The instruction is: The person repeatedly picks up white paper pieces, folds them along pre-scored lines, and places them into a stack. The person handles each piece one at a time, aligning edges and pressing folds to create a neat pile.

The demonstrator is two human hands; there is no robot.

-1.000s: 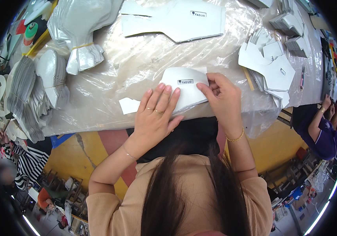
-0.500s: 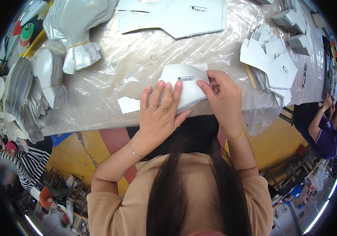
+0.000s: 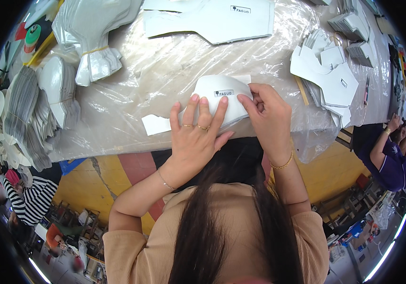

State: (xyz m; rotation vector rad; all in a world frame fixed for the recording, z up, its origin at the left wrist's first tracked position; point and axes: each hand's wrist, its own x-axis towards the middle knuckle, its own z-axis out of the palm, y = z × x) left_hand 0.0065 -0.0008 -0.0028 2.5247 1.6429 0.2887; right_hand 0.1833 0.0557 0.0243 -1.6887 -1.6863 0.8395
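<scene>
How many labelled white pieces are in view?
3: near piece, partly under the left hand; far piece, beyond it; right piece, atop a pile. Stacks may hide others.

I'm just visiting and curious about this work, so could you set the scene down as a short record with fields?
Left hand: spread, fingertips on the curved white piece
Right hand: pinching that piece's right edge
Marking: small dark-outlined label on the piece
Surface: clear plastic cover
At left: banded stack of pale cutouts
At right: pile of white cutouts
Beyond the hands: larger white piece
</scene>
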